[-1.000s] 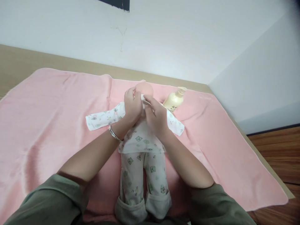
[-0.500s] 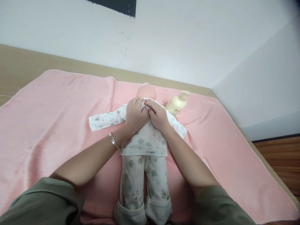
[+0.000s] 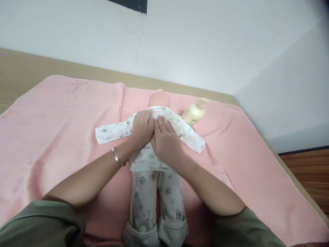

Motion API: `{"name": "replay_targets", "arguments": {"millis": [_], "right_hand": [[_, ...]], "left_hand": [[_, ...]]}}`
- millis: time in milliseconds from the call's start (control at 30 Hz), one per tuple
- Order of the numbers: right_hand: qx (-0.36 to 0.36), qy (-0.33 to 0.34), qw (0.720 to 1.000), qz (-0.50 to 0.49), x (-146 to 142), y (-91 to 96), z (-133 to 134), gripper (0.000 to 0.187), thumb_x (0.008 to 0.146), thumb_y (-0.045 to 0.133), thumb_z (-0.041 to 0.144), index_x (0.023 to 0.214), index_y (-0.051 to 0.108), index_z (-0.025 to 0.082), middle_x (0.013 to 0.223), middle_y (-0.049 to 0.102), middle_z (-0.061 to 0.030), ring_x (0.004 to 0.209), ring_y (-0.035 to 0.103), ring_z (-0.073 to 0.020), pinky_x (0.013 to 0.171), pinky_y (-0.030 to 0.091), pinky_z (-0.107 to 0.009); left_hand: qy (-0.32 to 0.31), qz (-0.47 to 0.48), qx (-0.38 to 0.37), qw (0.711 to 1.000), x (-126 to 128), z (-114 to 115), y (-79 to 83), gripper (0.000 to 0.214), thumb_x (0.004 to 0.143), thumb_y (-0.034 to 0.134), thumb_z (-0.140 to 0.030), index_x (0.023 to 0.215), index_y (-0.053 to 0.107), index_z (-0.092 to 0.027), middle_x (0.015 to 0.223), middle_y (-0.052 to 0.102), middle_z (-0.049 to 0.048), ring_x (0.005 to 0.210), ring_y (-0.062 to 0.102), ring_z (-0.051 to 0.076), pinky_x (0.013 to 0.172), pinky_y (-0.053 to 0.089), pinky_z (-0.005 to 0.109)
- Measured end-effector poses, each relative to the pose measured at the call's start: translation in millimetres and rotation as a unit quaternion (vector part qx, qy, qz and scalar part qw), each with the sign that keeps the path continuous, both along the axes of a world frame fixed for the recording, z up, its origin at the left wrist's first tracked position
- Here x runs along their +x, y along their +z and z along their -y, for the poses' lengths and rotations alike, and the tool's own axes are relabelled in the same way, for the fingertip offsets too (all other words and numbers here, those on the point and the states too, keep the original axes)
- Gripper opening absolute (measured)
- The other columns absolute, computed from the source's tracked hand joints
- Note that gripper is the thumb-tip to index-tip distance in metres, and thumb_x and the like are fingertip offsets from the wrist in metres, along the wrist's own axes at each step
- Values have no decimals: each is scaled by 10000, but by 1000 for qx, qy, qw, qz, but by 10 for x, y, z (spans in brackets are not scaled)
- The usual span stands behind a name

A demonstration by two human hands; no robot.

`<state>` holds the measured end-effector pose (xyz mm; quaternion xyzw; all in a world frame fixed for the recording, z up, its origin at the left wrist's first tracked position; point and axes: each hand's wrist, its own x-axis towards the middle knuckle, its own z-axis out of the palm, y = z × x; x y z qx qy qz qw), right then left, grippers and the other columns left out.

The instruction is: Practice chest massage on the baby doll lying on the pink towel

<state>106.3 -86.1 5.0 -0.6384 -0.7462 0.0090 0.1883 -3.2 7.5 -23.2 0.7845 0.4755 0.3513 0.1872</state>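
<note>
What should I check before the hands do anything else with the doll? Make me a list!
1. Left hand resting on the white, animal-printed, long-sleeved cloth top: ok.
2. Right hand lying flat on it too: ok.
3. Both sleeves spread out to the sides: ok.
4. Hands apart from the pale yellow, rounded pump bottle: ok.
5. Large pink cloth blanket smooth: not ok, it has folds and creases.
6. Doll's eyes open or shut: cannot tell, no face shows on the round, pinkish head.

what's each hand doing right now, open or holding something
Left hand: open, resting on the white patterned top, holding nothing visible.
Right hand: open, laid flat on the same top, holding nothing visible.
</note>
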Motion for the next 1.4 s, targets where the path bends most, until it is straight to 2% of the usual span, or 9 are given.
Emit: {"name": "replay_targets", "arguments": {"millis": [167,367,500,633,733,933,1100,1200,1400], "right_hand": [[-31,4,997,-67,212,-27,-218,581,1037,296,261,1569,478,112,1705,372,-123,1628,275,-261,1352,192,-554],[-55,-56,994,-70,447,-40,-442,655,1053,292,344,1602,356,-7,1707,324,-224,1628,256,-334,1333,223,-569],[-48,-59,997,-10,373,-20,-352,655,1069,258,332,1564,376,-81,1654,392,-289,1579,358,-370,1310,282,-561],[-18,-88,995,40,192,38,-158,635,1068,318,326,1511,444,-110,1556,502,-339,1495,481,-403,1262,366,-561],[-8,-92,994,53,78,88,-39,577,1066,368,307,1481,519,-64,1524,539,-337,1469,518,-405,1241,401,-560],[-38,-64,997,-17,212,111,-158,512,1087,317,310,1473,597,124,1605,519,-181,1548,435,-325,1266,397,-514],[-65,-83,994,-40,418,36,-369,607,1062,328,336,1560,447,11,1669,406,-224,1596,338,-342,1316,288,-550],[-53,-73,996,-28,455,6,-400,610,1061,317,348,1547,448,4,1657,418,-240,1585,354,-357,1303,286,-583],[-27,-56,998,23,341,83,-260,535,1062,341,309,1422,570,-14,1491,608,-257,1436,544,-371,1249,383,-534]], "left_hand": [[-15,-64,28,997,15,4,38,478,990,300,-235,1307,623,-78,1348,682,202,1283,603,312,1182,425,533],[-45,-132,63,988,68,287,186,468,1005,344,-211,1358,614,-66,1474,614,213,1442,518,335,1256,375,539],[-91,-145,34,985,59,341,282,479,974,347,-142,1350,620,-24,1474,604,229,1492,473,323,1285,358,490],[-97,-135,13,986,10,154,302,448,981,316,-167,1238,674,-84,1356,674,195,1364,570,314,1224,420,527],[-79,-156,14,984,-9,17,275,416,990,321,-227,1139,684,-88,1269,694,211,1270,601,340,1166,454,556],[-48,-187,30,981,-4,33,231,408,1006,329,-260,1164,642,-51,1243,674,264,1224,611,379,1129,452,576],[-47,-183,53,981,32,255,243,420,1014,352,-239,1273,615,-39,1395,624,275,1393,543,382,1206,415,553],[-66,-184,54,979,60,371,274,436,1003,355,-184,1335,592,-29,1472,582,252,1467,491,357,1261,377,507],[-115,-159,52,979,6,225,330,356,975,315,-139,987,670,-123,1132,692,213,1228,604,344,1117,492,532]]}}
